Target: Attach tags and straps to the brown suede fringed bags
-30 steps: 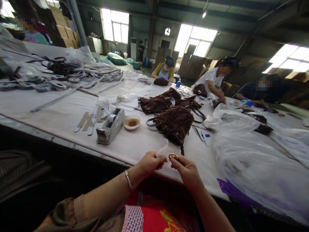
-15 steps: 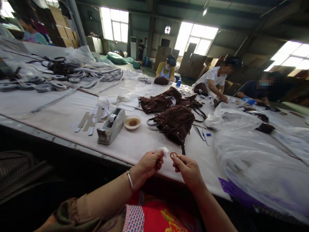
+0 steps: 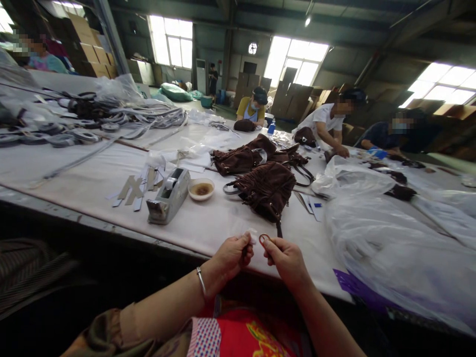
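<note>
My left hand [image 3: 235,252] pinches a small white piece [image 3: 253,236], thin and crumpled, near the table's front edge. Just to its right, my right hand [image 3: 286,256] holds a small orange-brown ring [image 3: 264,240] between thumb and finger. The ring and the white piece are close together; whether they touch I cannot tell. Beyond my hands a dark brown gathered bag [image 3: 266,188] lies on the white table [image 3: 208,225], its strap end hanging toward my right hand. More brown bags [image 3: 238,159] lie behind it.
A grey tape dispenser [image 3: 169,196] and a white bowl [image 3: 201,190] with brown contents stand left of the bags, beside card strips [image 3: 134,190]. Clear plastic sheeting [image 3: 383,248] covers the right side. Coiled grey strips [image 3: 148,116] lie back left. Several people are around the table.
The ring has turned to a narrower angle in my right hand, and the white piece looks less spread out. The whole view has shifted slightly.
</note>
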`<state>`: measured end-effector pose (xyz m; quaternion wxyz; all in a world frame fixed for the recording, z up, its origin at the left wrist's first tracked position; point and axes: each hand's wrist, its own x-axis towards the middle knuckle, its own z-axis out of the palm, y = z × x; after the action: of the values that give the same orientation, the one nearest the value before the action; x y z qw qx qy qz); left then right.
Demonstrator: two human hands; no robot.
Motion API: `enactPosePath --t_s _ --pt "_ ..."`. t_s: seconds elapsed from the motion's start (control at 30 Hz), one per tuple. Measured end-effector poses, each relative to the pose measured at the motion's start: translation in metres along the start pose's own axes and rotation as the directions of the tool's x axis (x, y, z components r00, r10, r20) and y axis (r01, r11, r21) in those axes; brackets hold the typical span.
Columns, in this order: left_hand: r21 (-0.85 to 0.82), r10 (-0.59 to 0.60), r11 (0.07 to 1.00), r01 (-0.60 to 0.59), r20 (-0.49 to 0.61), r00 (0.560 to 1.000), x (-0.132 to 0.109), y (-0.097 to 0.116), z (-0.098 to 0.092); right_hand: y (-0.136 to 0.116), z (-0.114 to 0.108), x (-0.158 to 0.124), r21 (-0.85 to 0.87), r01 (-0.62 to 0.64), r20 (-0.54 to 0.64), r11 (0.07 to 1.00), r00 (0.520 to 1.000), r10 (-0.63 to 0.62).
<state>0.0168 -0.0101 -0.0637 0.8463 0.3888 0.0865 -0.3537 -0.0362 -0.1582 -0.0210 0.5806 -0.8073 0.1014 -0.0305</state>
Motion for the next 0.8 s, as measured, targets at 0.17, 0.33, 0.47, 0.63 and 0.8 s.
enactPosePath --t_s 0.17,0.33,0.47,0.63,0.8 --pt "0.053 0.052 0.997 -0.052 -0.005 0.999 -0.002 -0.003 0.002 0.001 0.000 -0.001 -0.021 0.008 -0.002 1.000 1.000 -0.008" --pt "0.072 0.059 0.996 -0.057 -0.028 0.998 -0.004 -0.001 0.005 0.004 0.001 -0.002 -0.056 0.007 -0.009 0.998 1.000 -0.008" --pt "0.105 0.069 0.992 -0.068 -0.006 0.998 -0.007 0.002 0.007 0.009 0.001 -0.001 -0.083 0.013 -0.011 0.996 1.000 -0.014" --pt "0.161 0.103 0.981 -0.104 0.016 0.995 -0.006 0.002 0.005 0.010 0.001 0.000 -0.091 0.016 -0.020 0.996 1.000 -0.018" --pt "0.132 0.104 0.987 -0.096 -0.052 0.993 -0.002 0.001 0.002 0.008 0.000 0.000 -0.073 0.003 -0.038 0.997 0.999 -0.006"
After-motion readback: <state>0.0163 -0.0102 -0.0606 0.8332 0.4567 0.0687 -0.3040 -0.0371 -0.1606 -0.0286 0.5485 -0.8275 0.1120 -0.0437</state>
